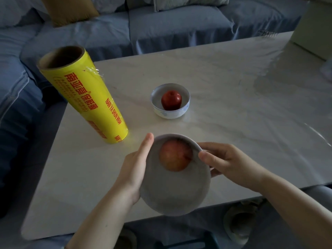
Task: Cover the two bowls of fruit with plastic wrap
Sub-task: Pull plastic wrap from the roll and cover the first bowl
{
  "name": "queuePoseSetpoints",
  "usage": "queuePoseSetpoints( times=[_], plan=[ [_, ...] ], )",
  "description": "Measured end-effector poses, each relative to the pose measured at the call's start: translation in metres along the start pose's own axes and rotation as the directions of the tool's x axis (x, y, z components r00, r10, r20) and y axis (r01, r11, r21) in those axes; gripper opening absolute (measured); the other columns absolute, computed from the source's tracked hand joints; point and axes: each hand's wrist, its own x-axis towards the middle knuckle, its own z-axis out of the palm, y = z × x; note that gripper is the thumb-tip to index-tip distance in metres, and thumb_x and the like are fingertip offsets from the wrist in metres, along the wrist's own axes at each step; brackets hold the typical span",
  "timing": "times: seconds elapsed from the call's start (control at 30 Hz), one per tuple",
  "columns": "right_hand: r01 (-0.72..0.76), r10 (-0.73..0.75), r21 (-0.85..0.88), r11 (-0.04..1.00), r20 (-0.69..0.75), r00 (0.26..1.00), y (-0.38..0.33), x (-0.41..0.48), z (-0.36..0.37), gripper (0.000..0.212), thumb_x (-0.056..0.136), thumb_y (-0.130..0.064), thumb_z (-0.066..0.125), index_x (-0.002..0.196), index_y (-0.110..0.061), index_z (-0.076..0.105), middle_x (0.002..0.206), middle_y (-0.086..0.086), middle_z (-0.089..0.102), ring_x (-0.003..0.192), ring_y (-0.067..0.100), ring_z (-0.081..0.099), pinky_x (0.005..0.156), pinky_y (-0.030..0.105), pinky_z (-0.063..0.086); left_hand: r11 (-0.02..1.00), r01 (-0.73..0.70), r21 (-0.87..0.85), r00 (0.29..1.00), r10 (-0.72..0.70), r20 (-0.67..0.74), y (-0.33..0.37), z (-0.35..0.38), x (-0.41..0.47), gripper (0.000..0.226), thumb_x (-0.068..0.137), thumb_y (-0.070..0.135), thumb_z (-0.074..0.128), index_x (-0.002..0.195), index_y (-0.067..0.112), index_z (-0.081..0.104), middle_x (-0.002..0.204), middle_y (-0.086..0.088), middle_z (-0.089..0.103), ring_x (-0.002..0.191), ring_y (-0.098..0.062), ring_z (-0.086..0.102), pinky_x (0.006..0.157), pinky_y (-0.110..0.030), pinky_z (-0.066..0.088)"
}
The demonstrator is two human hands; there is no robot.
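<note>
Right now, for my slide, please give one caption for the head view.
The left hand and right hand hold the near bowl, apple inside; small bowl and yellow wrap roll stand beyond.

We cannot see most of the left hand's [133, 169] fingers, which lie behind the near bowl [175, 193]. The right hand's [228, 160] fingers are partly hidden under its rim. The apple [175, 156] inside looks hazy, with a soft outline. The small print on the yellow roll [84, 101] is too fine to read. The desk [224, 72] runs off the right edge, the sofa [179, 24] off the top and left, and both forearms off the bottom. Shapes below the desk are dim and unclear.
</note>
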Motion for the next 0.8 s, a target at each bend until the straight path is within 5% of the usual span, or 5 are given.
queuePoseSetpoints(
  times=[0.17,0.27,0.43,0.63,0.8],
  plan=[
    [0.01,-0.005,0.036,0.999,-0.14,0.99,0.006,-0.004,-0.009,0.025,0.092,-0.013,0.048,0.099,-0.03,0.066,0.078,-0.006,0.076,0.073,0.01,0.072,0.06,0.023,0.056,0.992,-0.082,0.091,0.995,0.076,0.063,0.011,0.015,0.01,0.073,0.061,0.074,0.058,0.107,0.019,0.069,0.111,-0.002,0.07,0.109,-0.019,0.062,0.102,-0.045,0.043],
    [-0.054,0.105,0.163,0.985,-0.325,0.94,0.015,-0.004,-0.021,0.025,0.095,-0.014,0.045,0.085,-0.018,0.067,0.059,-0.002,0.071,0.054,0.012,0.067,0.047,0.022,0.054,0.987,-0.062,0.147,0.997,0.055,0.047,0.014,0.023,0.02,0.052,0.085,0.06,0.047,0.114,0.02,0.061,0.113,-0.003,0.066,0.098,-0.016,0.063,0.086,-0.033,0.049],
    [-0.061,0.402,0.525,0.849,-0.566,0.72,0.032,0.012,-0.063,0.027,0.096,-0.019,0.045,0.081,-0.001,0.058,0.07,0.018,0.065,0.06,0.03,0.062,0.043,0.031,0.056,0.943,-0.027,0.332,0.997,0.002,0.075,0.005,0.013,0.027,0.026,0.095,0.028,0.046,0.086,0.015,0.065,0.088,-0.005,0.071,0.077,-0.018,0.067,0.076,-0.029,0.045],
    [0.039,0.402,0.483,0.875,-0.767,0.5,0.043,0.076,-0.108,0.021,0.095,-0.021,0.044,0.091,-0.002,0.053,0.09,0.02,0.053,0.058,0.027,0.054,0.037,0.029,0.051,0.915,-0.054,0.399,0.998,0.036,0.054,0.003,0.001,0.032,0.017,0.094,0.013,0.049,0.087,0.005,0.063,0.081,-0.009,0.064,0.067,-0.014,0.061,0.047,-0.005,0.042],
    [0.0,0.441,0.502,0.865,-0.76,0.478,0.052,0.105,-0.12,0.025,0.095,-0.026,0.044,0.095,-0.004,0.056,0.086,0.018,0.059,0.06,0.032,0.058,0.061,0.048,0.057,0.913,-0.038,0.406,0.999,0.026,0.036,0.005,0.005,0.041,0.015,0.094,0.015,0.05,0.088,0.009,0.062,0.08,-0.008,0.066,0.066,-0.015,0.062,0.048,-0.009,0.043]
  ],
)
